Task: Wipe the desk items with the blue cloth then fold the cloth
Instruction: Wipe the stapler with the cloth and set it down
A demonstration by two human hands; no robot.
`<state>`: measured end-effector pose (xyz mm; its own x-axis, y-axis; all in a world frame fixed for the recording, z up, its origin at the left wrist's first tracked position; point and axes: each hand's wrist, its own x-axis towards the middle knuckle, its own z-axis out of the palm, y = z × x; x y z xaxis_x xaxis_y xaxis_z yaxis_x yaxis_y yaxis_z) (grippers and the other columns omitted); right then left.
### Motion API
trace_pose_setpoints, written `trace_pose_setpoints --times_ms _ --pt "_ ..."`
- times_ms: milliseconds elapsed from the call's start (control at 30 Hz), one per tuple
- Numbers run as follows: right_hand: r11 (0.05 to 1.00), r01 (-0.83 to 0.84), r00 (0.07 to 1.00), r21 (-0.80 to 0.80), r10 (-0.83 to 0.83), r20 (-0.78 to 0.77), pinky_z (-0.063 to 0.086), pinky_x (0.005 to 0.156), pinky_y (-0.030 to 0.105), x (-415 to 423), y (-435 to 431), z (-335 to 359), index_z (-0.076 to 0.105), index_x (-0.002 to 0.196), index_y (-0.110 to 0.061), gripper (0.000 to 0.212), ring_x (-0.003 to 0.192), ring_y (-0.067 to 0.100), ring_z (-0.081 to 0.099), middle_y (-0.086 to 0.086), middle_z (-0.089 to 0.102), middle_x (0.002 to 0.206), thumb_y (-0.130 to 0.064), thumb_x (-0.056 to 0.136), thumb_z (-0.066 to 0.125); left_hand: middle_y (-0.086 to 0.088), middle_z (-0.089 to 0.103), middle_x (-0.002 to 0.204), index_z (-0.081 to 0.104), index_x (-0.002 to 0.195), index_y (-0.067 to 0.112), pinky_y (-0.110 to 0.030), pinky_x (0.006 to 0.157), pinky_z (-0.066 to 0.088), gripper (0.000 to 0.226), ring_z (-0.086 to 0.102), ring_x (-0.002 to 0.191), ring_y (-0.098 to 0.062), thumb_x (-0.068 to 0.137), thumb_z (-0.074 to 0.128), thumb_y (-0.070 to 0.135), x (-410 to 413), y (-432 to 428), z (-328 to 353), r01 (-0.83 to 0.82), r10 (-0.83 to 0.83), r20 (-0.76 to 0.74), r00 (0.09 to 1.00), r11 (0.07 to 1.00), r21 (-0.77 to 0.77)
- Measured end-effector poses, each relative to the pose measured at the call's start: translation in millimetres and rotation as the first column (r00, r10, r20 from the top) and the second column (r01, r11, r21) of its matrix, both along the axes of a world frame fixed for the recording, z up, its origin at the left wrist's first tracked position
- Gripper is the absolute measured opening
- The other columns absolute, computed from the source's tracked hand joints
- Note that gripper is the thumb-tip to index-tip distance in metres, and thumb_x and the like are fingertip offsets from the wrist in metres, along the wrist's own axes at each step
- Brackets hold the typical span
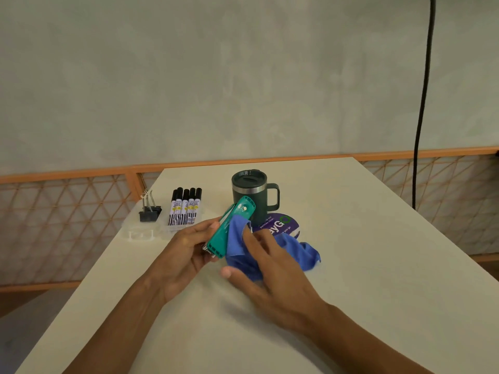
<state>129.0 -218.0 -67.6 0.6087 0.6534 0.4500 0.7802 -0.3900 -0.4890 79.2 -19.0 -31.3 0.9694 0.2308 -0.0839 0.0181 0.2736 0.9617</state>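
Note:
My left hand (189,247) grips a teal stapler (231,228), holding it tilted above the white table (351,238). My right hand (270,268) holds the blue cloth (237,238) pressed against the stapler's right side; the rest of the cloth trails onto the table to the right. Just behind the stapler stands a dark green lidded mug (249,194), with its handle to the right. A round purple sticker or coaster (283,225) lies in front of the mug, partly hidden by the cloth and my fingers.
A clear tray (140,233) at the left holds several black-capped markers (185,207) and black binder clips (149,211). An orange lattice railing (67,211) runs behind the table. A black cable (421,103) hangs at the right.

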Motion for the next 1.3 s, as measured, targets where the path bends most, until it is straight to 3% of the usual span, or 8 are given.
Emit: trace_pose_setpoints --times_ms 167,300,400,500,633,767,933,1300 --pt "0.993 0.089 0.903 -0.077 -0.048 0.427 0.040 0.046 0.034 1 13 -14 0.042 0.151 -0.017 0.049 0.064 0.017 0.048 -0.001 0.051 0.100 -0.028 0.104 0.042 -0.011 0.081 0.107 0.086 0.103 0.012 -0.027 0.069 0.065 0.031 0.077 0.083 -0.014 0.099 0.056 0.018 -1 -7 6 -0.029 0.032 0.025 0.999 0.992 -0.125" --pt "0.984 0.147 0.785 -0.097 -0.056 0.617 0.025 0.044 0.028 6 6 -7 0.046 0.145 -0.020 0.064 0.059 0.014 0.040 -0.003 0.048 0.090 -0.024 0.086 0.071 -0.008 0.082 0.104 0.088 0.100 0.016 -0.027 0.070 0.065 0.028 0.078 0.082 -0.014 0.091 0.062 0.022 -7 -3 13 -0.045 0.048 0.022 0.999 0.992 -0.117" --pt "0.965 0.261 0.802 -0.014 -0.209 0.559 0.024 0.046 0.027 23 -1 3 0.046 0.146 -0.018 0.089 0.063 0.013 0.032 -0.001 0.051 0.089 -0.021 0.070 0.094 -0.003 0.082 0.094 0.089 0.092 0.028 -0.025 0.071 0.063 0.022 0.077 0.079 -0.011 0.075 0.078 0.036 -11 -3 17 -0.012 0.014 0.030 0.999 0.997 -0.081" --pt "0.971 0.239 0.842 -0.015 -0.199 0.501 0.034 0.042 0.026 19 -2 3 0.042 0.148 -0.020 0.092 0.062 0.012 0.040 -0.001 0.052 0.091 -0.021 0.073 0.095 -0.003 0.082 0.098 0.089 0.100 0.028 -0.025 0.071 0.063 0.057 0.078 0.083 -0.011 0.051 0.102 0.053 -13 -6 19 0.014 -0.012 0.034 0.999 0.998 -0.055" --pt "0.981 0.171 0.822 -0.091 -0.092 0.561 0.055 0.047 0.027 0 0 -3 0.047 0.143 -0.021 0.092 0.068 0.016 0.060 -0.003 0.056 0.092 -0.031 0.068 0.099 -0.009 0.081 0.114 0.088 0.103 0.028 -0.026 0.073 0.062 0.027 0.073 0.089 -0.014 0.086 0.068 0.032 -13 -6 20 -0.023 0.023 -0.011 1.000 0.998 -0.059" --pt "0.960 0.281 0.822 0.010 -0.246 0.513 0.040 0.044 0.028 23 0 10 0.044 0.148 -0.017 0.089 0.064 0.015 0.047 0.000 0.055 0.094 -0.020 0.073 0.093 -0.003 0.081 0.096 0.089 0.100 0.029 -0.024 0.068 0.059 0.040 0.074 0.084 -0.012 0.064 0.094 0.045 -15 -4 22 0.004 -0.004 0.012 1.000 0.999 -0.040" --pt "0.971 0.237 0.825 -0.035 -0.182 0.535 0.043 0.044 0.028 10 -1 3 0.044 0.147 -0.019 0.094 0.065 0.013 0.050 -0.002 0.054 0.091 -0.022 0.069 0.096 -0.006 0.080 0.099 0.088 0.103 0.028 -0.023 0.065 0.059 0.030 0.074 0.079 -0.009 0.087 0.063 0.027 -10 -4 16 -0.007 0.007 -0.014 1.000 1.000 0.005" --pt "0.956 0.291 0.806 0.020 -0.256 0.533 0.053 0.044 0.029 21 5 -6 0.044 0.146 -0.014 0.092 0.069 0.017 0.061 0.001 0.061 0.100 -0.021 0.070 0.096 -0.014 0.076 0.109 0.075 0.130 0.016 -0.024 0.063 0.060 0.044 0.075 0.084 -0.014 0.089 0.064 0.025 -7 -2 13 -0.010 0.011 -0.025 1.000 0.999 0.049"
